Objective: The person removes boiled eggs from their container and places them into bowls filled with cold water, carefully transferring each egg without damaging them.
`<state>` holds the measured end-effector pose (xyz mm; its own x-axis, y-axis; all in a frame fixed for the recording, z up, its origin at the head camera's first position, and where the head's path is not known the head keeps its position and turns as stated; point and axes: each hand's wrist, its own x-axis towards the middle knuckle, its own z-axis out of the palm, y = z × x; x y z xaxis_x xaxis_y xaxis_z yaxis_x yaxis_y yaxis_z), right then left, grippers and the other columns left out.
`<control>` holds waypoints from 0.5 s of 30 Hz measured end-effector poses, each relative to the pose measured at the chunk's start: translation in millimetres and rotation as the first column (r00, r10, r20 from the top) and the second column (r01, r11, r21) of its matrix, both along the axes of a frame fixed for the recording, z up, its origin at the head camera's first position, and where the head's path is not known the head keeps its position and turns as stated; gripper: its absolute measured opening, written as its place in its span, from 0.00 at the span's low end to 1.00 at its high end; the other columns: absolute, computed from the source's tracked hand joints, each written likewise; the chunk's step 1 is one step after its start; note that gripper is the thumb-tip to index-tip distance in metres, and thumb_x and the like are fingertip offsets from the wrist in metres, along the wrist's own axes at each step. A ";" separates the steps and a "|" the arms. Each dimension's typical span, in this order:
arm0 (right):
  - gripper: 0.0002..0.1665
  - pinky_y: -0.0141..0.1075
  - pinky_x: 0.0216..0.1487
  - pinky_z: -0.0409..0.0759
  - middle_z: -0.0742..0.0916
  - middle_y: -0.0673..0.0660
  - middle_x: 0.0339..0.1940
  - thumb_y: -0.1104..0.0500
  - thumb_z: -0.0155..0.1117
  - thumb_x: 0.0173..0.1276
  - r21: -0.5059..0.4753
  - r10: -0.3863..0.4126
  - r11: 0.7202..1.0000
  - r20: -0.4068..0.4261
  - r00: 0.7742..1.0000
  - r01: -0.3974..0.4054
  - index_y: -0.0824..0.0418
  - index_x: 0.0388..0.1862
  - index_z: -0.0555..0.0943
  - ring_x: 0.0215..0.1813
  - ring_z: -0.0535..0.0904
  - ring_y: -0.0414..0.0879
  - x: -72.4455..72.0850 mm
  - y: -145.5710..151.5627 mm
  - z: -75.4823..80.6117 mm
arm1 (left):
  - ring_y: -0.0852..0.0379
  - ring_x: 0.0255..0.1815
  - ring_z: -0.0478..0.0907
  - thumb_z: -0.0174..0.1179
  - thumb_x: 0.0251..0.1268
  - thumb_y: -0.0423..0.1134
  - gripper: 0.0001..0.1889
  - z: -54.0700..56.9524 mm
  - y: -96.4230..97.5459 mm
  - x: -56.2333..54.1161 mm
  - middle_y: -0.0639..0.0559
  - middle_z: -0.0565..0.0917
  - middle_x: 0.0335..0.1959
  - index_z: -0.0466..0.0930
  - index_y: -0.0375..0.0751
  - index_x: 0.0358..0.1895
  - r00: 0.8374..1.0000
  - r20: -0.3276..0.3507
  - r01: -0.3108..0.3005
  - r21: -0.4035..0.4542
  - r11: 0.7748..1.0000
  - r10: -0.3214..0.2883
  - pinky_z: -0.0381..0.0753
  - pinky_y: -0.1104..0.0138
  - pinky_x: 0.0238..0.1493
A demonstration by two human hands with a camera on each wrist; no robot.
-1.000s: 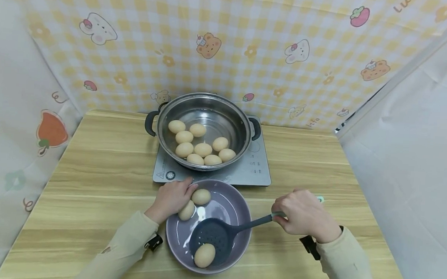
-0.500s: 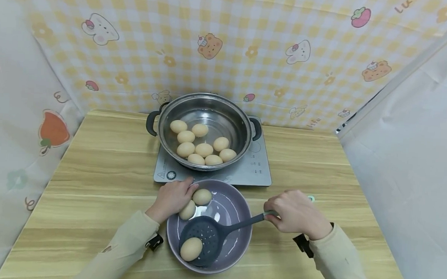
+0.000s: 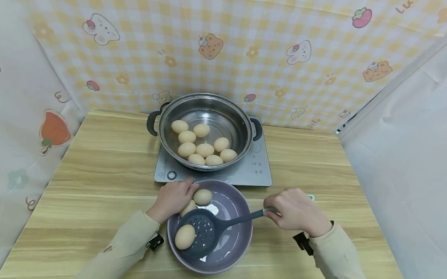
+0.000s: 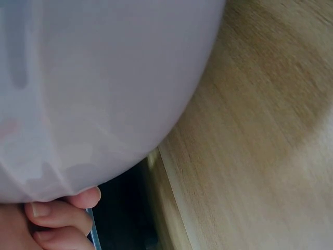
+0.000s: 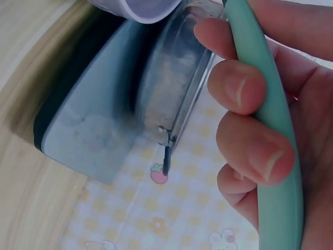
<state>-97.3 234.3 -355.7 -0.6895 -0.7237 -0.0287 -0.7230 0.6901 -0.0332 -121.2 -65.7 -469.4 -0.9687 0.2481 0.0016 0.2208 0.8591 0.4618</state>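
Observation:
My right hand [image 3: 295, 211] grips the green handle of a dark grey skimmer [image 3: 210, 232], its fingers wrapped around it in the right wrist view. One egg [image 3: 185, 237] lies on the left side of the perforated head, which is over a purple bowl [image 3: 246, 238]. At the bowl's upper left, my left hand [image 3: 173, 199] holds the rim, with fingers [image 4: 62, 213] curled under it in the left wrist view. Close to that hand are two more eggs in the bowl: one in full view [image 3: 202, 197], the other [image 3: 188, 207] partly hidden by the skimmer.
Behind the bowl, a steel pot [image 3: 222, 120] with black handles stands on a flat induction cooker [image 3: 261, 172]. It holds several eggs [image 3: 205, 150] in water. A checked cloth [image 3: 230, 73] hangs behind the wooden table [image 3: 107, 151].
The skimmer has shifted left and away from me in the bowl, carrying the egg, and now overlaps one of the other eggs. My right hand moved left with it; the left stayed at the rim.

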 end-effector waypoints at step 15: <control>0.12 0.28 0.15 0.52 0.64 0.36 0.11 0.52 0.64 0.57 -0.031 -0.114 0.993 0.000 0.993 0.114 0.46 0.18 0.72 0.13 0.53 0.30 -1.6 18.8 20.8 | 0.48 0.17 0.72 0.48 0.67 0.49 0.14 0.5 -1.0 0.7 0.47 0.75 0.17 0.67 0.47 0.25 1.000 -0.017 0.010 -0.002 1.000 -0.010 0.63 0.61 0.15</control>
